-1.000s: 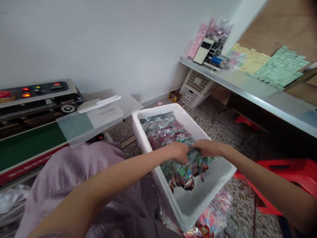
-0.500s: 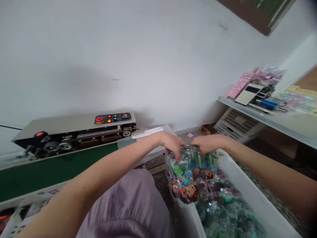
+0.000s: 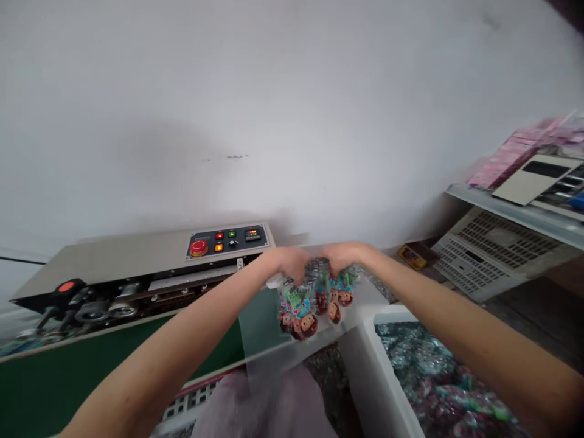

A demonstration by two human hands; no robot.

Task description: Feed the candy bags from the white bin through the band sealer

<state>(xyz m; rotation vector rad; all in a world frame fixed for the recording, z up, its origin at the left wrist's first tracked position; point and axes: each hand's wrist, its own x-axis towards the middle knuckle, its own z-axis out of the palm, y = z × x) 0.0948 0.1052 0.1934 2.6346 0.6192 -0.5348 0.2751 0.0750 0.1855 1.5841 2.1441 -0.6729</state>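
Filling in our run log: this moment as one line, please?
left hand: holding printed clear packaging | right hand: likewise | white box: right of packaging | machine: panel lights lit

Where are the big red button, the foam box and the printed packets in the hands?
Big red button (image 3: 198,246): head view, on its cap.
Foam box (image 3: 370,365): head view, on its left wall.
Printed packets (image 3: 298,309): head view, on leftmost packet's front.
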